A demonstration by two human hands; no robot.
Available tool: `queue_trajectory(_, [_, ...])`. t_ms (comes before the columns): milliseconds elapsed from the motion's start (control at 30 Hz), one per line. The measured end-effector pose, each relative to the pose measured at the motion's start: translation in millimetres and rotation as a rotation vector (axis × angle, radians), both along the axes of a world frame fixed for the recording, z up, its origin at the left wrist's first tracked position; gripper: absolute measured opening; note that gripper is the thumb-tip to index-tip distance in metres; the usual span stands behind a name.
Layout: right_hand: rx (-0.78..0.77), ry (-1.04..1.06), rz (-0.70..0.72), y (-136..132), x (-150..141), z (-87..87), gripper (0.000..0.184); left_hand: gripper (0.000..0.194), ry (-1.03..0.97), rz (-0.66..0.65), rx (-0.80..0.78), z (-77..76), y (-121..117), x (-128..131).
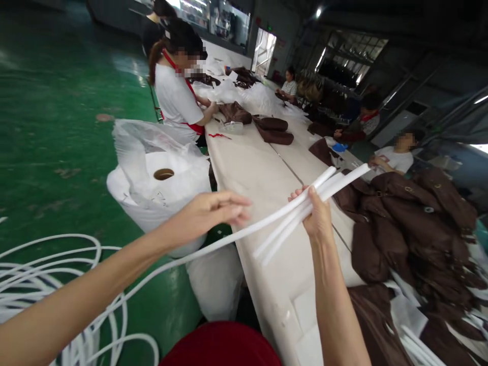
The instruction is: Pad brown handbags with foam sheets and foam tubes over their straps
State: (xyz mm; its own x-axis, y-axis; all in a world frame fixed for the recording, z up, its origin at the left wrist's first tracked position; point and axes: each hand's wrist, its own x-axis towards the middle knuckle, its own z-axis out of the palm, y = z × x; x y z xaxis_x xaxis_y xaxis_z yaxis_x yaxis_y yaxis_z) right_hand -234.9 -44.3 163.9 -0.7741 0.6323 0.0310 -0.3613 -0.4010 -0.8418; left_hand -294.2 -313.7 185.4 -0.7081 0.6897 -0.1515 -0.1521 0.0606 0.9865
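My right hand (318,212) is closed around several white foam cords (345,182) above the table. Two cut lengths hang from that grip with loose lower ends. One long cord (198,254) runs from the same grip down and left to a loose coil (34,274) on the floor. My left hand (219,209) is just above the long cord, fingers stretched out and slightly blurred, with nothing in it. Whether its fingertips touch the cord, I cannot tell.
The long pale table (251,162) runs away from me. Brown bags (412,223) are heaped on its right side. A plastic-wrapped white roll (152,198) stands to the left. A co-worker (177,94) in a red apron works at the table's left edge; other people sit farther back.
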Motion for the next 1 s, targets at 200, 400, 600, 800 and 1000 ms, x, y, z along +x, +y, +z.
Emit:
queue_trajectory(200, [-0.066, -0.116, 0.372, -76, 1, -22.6, 0.033, 0.029, 0.054, 0.000, 0.090, -4.4, 87, -32])
queue_trajectory(400, [-0.136, -0.159, 0.484, -86, 15, -35.7, 0.034, 0.034, 0.033, -0.113, 0.071, -14.3, 100, -19])
queue_trajectory(600, [-0.176, -0.170, 0.551, -87, 26, -40.7, 0.033, 0.023, 0.148, 0.093, 0.204, -11.6, 127, -23])
queue_trajectory(800, [-0.200, -0.124, 0.320, -46, 5, -33.7, 0.031, 0.038, 0.079, -0.135, 0.238, -35.1, 128, -29])
queue_trajectory(1000, [-0.176, -0.051, 0.076, 25, -7, -20.0, 0.019, 0.055, -0.203, -0.450, -0.007, -90.0, 62, 20])
